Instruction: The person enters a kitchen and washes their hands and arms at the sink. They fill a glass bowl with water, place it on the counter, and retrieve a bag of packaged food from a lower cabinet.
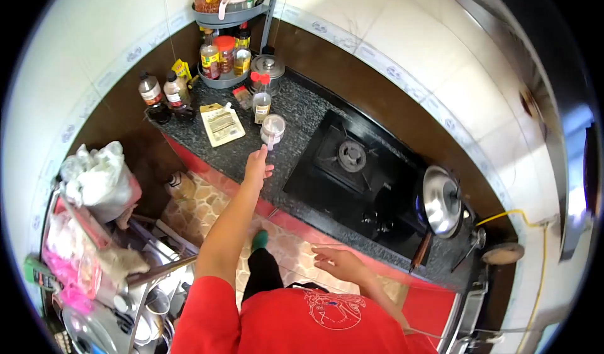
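Observation:
My left hand [257, 166] reaches over the counter's front edge, fingers apart, right beside the pale handle of a small clear jar [272, 129] with a light-coloured lid. Whether a fingertip touches that handle is not clear. Behind the jar stands a bottle with a red cap [262, 102]. To its left a cream and yellow pouch [222, 125] lies flat on the dark speckled counter [289, 109]. My right hand [340, 264] hangs in front of the counter near my body, open with nothing in it.
A black gas stove [343, 171] carries a lidded pan [440, 200] at its right end. Two dark sauce bottles [177, 91] and a two-tier corner rack [223, 82] stand at the back left. A lidded pot [269, 71] is beside the rack. Lower left is a cluttered dish rack [148, 291].

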The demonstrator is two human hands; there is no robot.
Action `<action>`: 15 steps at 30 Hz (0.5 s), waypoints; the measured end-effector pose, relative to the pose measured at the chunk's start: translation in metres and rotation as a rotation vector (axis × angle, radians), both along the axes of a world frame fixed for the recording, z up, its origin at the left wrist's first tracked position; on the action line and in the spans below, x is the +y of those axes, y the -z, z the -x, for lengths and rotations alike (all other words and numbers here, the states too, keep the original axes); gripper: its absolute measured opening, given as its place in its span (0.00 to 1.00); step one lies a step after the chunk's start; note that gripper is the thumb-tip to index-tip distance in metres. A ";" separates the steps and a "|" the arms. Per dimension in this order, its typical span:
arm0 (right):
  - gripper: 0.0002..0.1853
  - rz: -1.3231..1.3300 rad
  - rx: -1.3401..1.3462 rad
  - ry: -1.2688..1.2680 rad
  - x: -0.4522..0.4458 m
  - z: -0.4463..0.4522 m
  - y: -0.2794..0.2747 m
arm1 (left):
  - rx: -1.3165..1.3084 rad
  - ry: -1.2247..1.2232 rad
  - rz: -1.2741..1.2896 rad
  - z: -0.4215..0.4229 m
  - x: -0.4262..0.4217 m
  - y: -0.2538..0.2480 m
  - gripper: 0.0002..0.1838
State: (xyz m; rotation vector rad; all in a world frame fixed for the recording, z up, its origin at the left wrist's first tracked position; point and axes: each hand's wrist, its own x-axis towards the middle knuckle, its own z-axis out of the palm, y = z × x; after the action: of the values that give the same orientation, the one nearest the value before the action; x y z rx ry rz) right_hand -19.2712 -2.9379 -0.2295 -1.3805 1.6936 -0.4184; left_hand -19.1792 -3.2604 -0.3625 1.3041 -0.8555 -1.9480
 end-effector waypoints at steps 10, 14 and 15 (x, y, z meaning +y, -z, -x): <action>0.20 -0.072 -0.021 0.102 -0.147 0.054 0.024 | -0.216 0.144 0.087 0.065 -0.072 0.073 0.29; 0.18 0.027 0.087 0.058 -0.210 0.076 0.036 | -0.036 0.195 0.210 0.049 -0.063 0.078 0.22; 0.16 0.080 0.096 0.100 -0.231 0.083 0.040 | 0.013 0.186 0.208 0.041 -0.057 0.068 0.18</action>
State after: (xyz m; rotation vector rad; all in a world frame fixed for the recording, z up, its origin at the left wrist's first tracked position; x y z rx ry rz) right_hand -19.3540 -3.1693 -0.2700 -1.3963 1.8474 -0.4875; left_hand -19.2197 -3.3169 -0.4307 1.1235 -1.1754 -1.9434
